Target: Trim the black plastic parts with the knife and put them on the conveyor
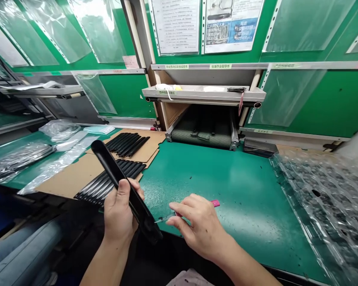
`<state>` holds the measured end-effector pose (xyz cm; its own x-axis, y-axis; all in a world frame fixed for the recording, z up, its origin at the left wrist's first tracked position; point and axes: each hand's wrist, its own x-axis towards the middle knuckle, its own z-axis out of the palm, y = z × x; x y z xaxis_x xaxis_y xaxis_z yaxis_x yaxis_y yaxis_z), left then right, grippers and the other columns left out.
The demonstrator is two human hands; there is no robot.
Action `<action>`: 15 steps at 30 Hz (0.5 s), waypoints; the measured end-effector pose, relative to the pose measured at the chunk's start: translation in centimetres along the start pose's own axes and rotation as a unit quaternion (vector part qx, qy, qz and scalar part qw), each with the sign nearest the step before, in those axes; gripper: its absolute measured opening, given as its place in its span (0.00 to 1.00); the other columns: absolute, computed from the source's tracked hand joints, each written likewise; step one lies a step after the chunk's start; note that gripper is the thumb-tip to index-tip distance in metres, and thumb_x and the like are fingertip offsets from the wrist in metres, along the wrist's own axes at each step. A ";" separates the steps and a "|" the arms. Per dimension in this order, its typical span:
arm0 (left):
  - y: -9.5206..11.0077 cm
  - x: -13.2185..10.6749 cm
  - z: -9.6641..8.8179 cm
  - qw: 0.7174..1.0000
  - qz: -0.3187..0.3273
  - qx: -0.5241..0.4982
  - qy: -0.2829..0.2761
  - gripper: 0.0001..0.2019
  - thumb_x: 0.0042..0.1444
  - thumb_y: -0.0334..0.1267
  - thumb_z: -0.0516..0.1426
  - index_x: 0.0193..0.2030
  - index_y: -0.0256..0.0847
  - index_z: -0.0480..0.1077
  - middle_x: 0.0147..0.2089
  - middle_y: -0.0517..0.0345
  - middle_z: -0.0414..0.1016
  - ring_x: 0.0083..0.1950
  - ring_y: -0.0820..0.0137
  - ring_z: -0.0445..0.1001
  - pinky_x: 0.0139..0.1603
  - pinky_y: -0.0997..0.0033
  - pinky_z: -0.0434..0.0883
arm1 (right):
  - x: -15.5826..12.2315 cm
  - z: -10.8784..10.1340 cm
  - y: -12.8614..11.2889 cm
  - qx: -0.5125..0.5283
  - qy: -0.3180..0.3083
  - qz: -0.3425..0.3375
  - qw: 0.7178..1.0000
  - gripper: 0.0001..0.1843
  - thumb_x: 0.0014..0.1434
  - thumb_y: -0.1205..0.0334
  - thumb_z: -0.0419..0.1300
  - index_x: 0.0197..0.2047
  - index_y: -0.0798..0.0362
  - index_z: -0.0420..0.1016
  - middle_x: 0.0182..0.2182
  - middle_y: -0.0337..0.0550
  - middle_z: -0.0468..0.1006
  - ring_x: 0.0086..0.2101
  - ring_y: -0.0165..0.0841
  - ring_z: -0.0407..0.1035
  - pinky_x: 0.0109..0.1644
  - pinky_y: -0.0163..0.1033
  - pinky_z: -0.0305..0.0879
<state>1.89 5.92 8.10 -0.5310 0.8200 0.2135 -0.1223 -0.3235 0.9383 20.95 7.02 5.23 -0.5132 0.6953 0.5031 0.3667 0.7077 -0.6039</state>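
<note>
Right hand [198, 224] pinches a pink-handled cutter [216, 203] at the lower end of a long black plastic piece [109, 163], clasped in the left hand [119, 212] in front and left of the conveyor belt [181, 131]; similar pieces [95, 186] line cardboard [68, 174] left of it.

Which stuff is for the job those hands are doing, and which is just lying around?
For the job:
black part, in the left hand
pink tool, in the right hand
probably the similar black pieces on cardboard

Seemingly just lying around:
plastic bags
black box
clear tray
</note>
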 end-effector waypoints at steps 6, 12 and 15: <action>0.1 0.0 0.0 0.998 -0.054 0.002 -0.037 0.15 0.62 0.50 0.56 0.31 0.40 0.68 0.21 0.63 0.65 0.20 0.76 0.61 0.19 0.78 0.59 | 0.0 -0.2 -0.1 -0.070 -0.039 -0.024 0.996 0.12 0.68 0.51 0.57 0.45 0.48 0.76 0.30 0.39 0.76 0.32 0.35 0.64 0.36 0.41 0.53; -0.4 -0.2 0.2 0.990 -0.123 -0.017 -0.065 0.16 0.60 0.51 0.59 0.30 0.39 0.68 0.20 0.64 0.63 0.18 0.78 0.59 0.18 0.80 0.58 | -0.2 0.2 0.1 -0.110 0.028 -0.071 0.991 0.15 0.69 0.50 0.55 0.45 0.51 0.76 0.29 0.40 0.76 0.29 0.34 0.61 0.35 0.41 0.52; -0.8 -0.4 0.6 0.977 -0.182 -0.053 -0.100 0.17 0.60 0.50 0.60 0.29 0.38 0.67 0.19 0.65 0.60 0.18 0.80 0.56 0.18 0.81 0.56 | -0.4 0.7 0.3 -0.104 0.104 -0.121 0.982 0.17 0.70 0.51 0.54 0.48 0.55 0.75 0.29 0.41 0.77 0.29 0.34 0.62 0.35 0.42 0.53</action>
<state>2.69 6.15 7.39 -0.2623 0.9625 -0.0689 -0.3645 -0.0328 0.9306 20.73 6.86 4.47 -0.4440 0.4983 0.7447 0.4143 0.8511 -0.3225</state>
